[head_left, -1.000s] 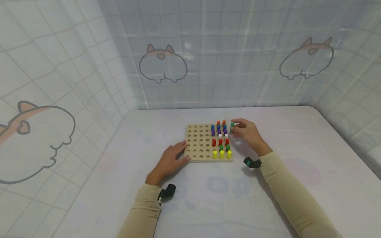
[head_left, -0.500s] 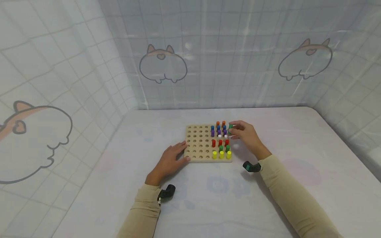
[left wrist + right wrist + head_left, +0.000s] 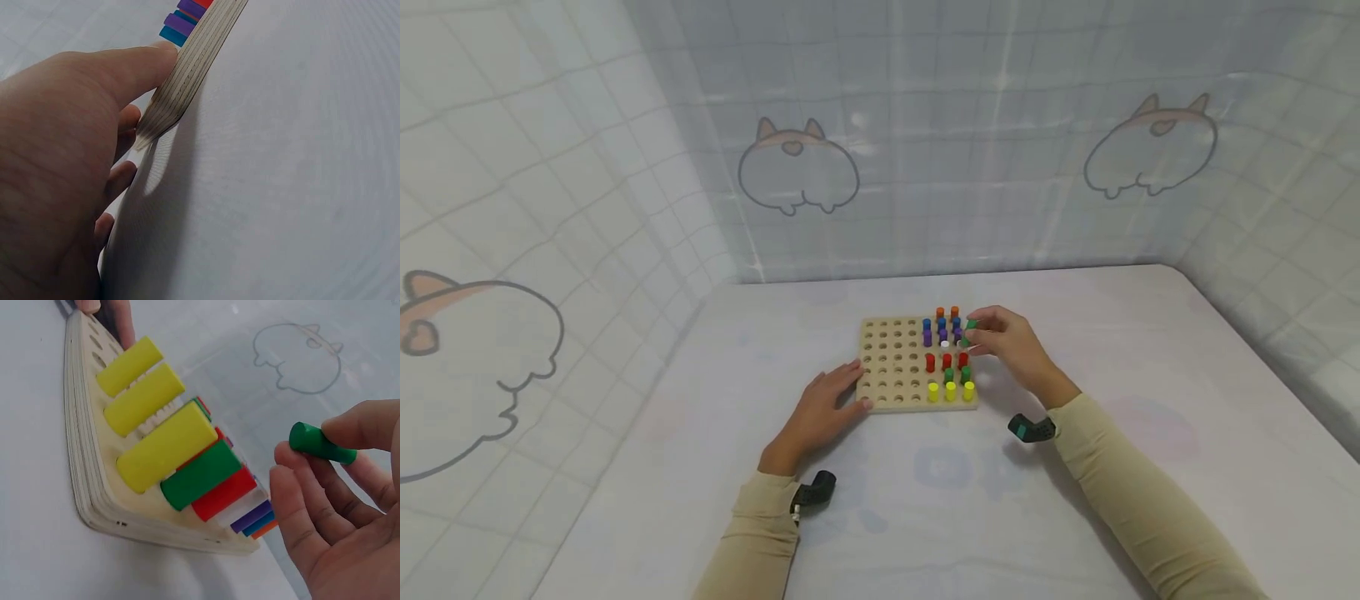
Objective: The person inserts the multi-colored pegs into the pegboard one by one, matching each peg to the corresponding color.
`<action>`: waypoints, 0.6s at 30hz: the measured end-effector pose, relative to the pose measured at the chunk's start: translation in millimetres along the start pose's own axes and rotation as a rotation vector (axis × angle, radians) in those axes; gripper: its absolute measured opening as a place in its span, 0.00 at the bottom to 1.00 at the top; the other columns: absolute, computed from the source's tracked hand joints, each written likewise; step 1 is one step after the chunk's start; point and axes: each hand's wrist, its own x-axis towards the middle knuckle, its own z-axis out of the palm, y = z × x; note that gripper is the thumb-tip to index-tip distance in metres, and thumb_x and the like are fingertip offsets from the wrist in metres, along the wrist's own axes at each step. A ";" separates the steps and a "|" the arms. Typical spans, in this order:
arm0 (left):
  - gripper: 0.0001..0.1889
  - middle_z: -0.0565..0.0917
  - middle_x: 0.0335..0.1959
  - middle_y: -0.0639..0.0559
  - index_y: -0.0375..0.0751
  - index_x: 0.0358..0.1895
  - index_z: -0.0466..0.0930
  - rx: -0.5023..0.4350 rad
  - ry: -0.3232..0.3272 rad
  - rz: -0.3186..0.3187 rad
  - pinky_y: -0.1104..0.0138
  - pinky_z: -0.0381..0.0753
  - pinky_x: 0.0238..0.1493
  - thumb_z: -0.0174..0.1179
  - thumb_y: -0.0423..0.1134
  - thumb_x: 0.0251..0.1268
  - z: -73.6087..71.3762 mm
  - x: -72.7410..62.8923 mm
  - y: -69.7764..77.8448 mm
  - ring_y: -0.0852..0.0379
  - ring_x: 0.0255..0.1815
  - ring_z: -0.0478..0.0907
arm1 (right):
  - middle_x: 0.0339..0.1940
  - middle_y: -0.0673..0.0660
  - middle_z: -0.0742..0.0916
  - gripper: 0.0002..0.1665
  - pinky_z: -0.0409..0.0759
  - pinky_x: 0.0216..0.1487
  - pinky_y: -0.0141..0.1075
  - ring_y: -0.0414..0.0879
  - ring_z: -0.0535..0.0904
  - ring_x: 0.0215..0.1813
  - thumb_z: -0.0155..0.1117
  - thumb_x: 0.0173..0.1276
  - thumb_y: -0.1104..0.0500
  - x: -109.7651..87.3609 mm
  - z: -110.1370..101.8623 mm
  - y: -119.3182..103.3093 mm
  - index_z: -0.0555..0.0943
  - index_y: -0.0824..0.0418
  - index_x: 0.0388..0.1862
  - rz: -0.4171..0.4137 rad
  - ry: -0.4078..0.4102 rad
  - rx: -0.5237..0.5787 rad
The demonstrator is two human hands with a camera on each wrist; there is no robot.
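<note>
A wooden pegboard (image 3: 891, 406) lies on the table, its right-hand columns filled with coloured pegs. My left hand (image 3: 823, 408) rests against the board's left edge, thumb at the near corner and fingers along the side. In the right wrist view, my right hand (image 3: 350, 500) pinches a green peg (image 3: 315, 442) between thumb and fingers, held above the board's right side. Yellow pegs (image 3: 165, 447) fill the nearest row; behind them stand a green peg (image 3: 201, 475) and a red peg (image 3: 225, 492). Farther back in the head view are white, purple, blue and orange pegs.
The table (image 3: 925, 500) has a pale cloth, and white tiled-pattern curtains (image 3: 925, 167) with cartoon drawings hang behind and at the sides. Open holes (image 3: 898, 358) cover the board's left part. Black wrist cameras (image 3: 1032, 428) sit on both wrists.
My right hand has moved left with the green peg, from beside the board to over its right edge, and the peg now tilts. My left hand stays at the board's edge; the view shifts slightly.
</note>
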 end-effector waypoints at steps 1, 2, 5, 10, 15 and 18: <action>0.36 0.61 0.78 0.52 0.42 0.77 0.63 0.002 -0.002 -0.001 0.48 0.45 0.78 0.58 0.55 0.72 0.4 0.2 -0.6 0.49 0.79 0.55 | 0.48 0.64 0.80 0.27 0.80 0.57 0.55 0.59 0.83 0.48 0.65 0.73 0.59 -0.6 0.6 -1.3 0.72 0.72 0.64 0.003 -0.012 0.004; 0.36 0.61 0.78 0.52 0.42 0.77 0.63 0.005 -0.001 0.000 0.48 0.45 0.78 0.58 0.55 0.72 0.8 0.5 -1.1 0.49 0.79 0.55 | 0.48 0.64 0.80 0.26 0.80 0.57 0.55 0.60 0.83 0.49 0.65 0.72 0.60 -1.3 1.3 -2.9 0.72 0.72 0.63 0.003 -0.025 0.005; 0.36 0.61 0.78 0.51 0.42 0.77 0.63 0.012 0.007 0.006 0.47 0.45 0.77 0.58 0.55 0.72 1.3 0.4 -1.5 0.48 0.79 0.55 | 0.49 0.66 0.81 0.26 0.79 0.58 0.56 0.62 0.82 0.51 0.67 0.71 0.60 -3.5 2.8 -6.5 0.72 0.72 0.61 0.004 -0.068 0.003; 0.36 0.61 0.78 0.51 0.41 0.76 0.64 0.004 0.008 0.008 0.47 0.45 0.77 0.59 0.55 0.72 -1.3 0.1 1.2 0.48 0.79 0.55 | 0.50 0.65 0.83 0.28 0.80 0.58 0.54 0.62 0.82 0.51 0.68 0.71 0.58 -4.9 5.3 -8.7 0.72 0.72 0.62 -0.007 -0.100 -0.018; 0.36 0.61 0.78 0.51 0.41 0.76 0.64 -0.003 0.001 -0.001 0.47 0.45 0.78 0.59 0.54 0.72 -2.9 -0.5 2.6 0.48 0.79 0.55 | 0.49 0.63 0.84 0.27 0.79 0.58 0.54 0.60 0.83 0.49 0.69 0.70 0.58 -4.6 10.6 -9.6 0.73 0.71 0.61 -0.015 -0.121 -0.030; 0.36 0.61 0.78 0.50 0.41 0.76 0.64 -0.013 0.000 -0.004 0.47 0.45 0.78 0.60 0.54 0.72 -2.3 -0.5 2.3 0.48 0.79 0.55 | 0.48 0.61 0.84 0.27 0.79 0.56 0.52 0.58 0.84 0.48 0.69 0.69 0.57 -5.1 14.5 -10.8 0.74 0.69 0.62 -0.018 -0.131 -0.057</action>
